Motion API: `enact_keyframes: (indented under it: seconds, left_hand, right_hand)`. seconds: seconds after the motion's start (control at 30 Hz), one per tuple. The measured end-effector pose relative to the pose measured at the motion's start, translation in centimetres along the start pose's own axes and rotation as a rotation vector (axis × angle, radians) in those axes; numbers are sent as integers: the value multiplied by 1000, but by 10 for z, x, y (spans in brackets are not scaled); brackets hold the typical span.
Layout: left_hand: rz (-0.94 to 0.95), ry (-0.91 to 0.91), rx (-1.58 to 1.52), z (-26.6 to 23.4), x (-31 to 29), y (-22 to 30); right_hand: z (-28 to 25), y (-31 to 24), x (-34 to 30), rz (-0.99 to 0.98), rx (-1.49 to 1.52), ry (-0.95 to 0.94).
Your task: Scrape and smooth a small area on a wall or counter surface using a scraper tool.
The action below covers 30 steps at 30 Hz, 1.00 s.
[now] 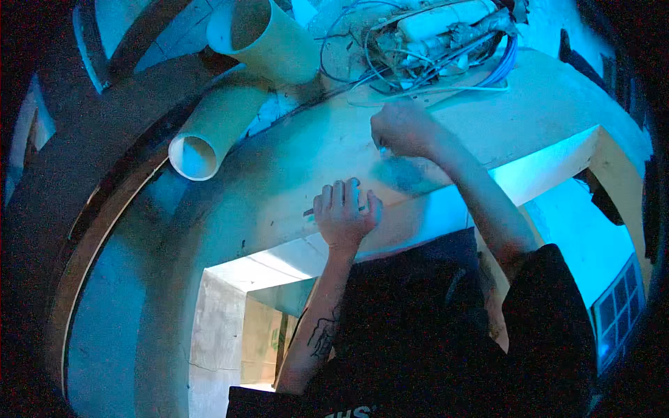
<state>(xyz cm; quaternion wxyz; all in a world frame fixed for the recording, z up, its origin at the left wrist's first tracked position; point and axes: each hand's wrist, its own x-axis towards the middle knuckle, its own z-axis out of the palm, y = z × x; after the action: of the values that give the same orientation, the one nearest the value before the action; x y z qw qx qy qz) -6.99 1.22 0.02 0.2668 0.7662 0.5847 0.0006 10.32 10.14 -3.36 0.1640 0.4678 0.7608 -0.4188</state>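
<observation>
My left hand (346, 216) is against the pale plastered surface (300, 167), its fingers curled. A thin, short dark-and-light piece sticks out beside its index-side and outer fingers; its kind is too small to tell. Above and to the right, my right hand (408, 132) is closed in a fist over the same surface. A small pale bit shows under its fingers, too small to name. Past the right hand lies a tangle of cables (498, 70), partly round some pale tube-like pieces (446, 19).
Two wide pale pipes, one upright (286, 52) and one lower (219, 132), stand at the upper left. Beneath my arms the surface ends at an edge with bright openings (261, 268). A paned window (619, 306) is at the lower right.
</observation>
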Motion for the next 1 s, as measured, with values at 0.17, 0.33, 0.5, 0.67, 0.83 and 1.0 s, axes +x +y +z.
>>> enact_keyframes:
  seconds: [0.17,0.33,0.5,0.67,0.83,1.0]
  left_hand:
    - [14,10,8,-9,2,1]
    - [13,-1,51,-3,1,-2]
    - [-11,24,52,-9,2,-1]
    - [-1,-7,40,-1,-1,-1]
    - [-4,-2,55,-2,-2,-2]
    - [5,-2,50,2,-1,4]
  right_hand:
    - [27,-13,-1,90,28,-19]
    - [25,-6,14,-17,73,-65]
    - [-22,-16,1,74,123,-45]
    - [26,-12,4,32,71,-73]
    - [-21,-6,-9,0,132,83]
    - [37,-9,-11,33,37,-110]
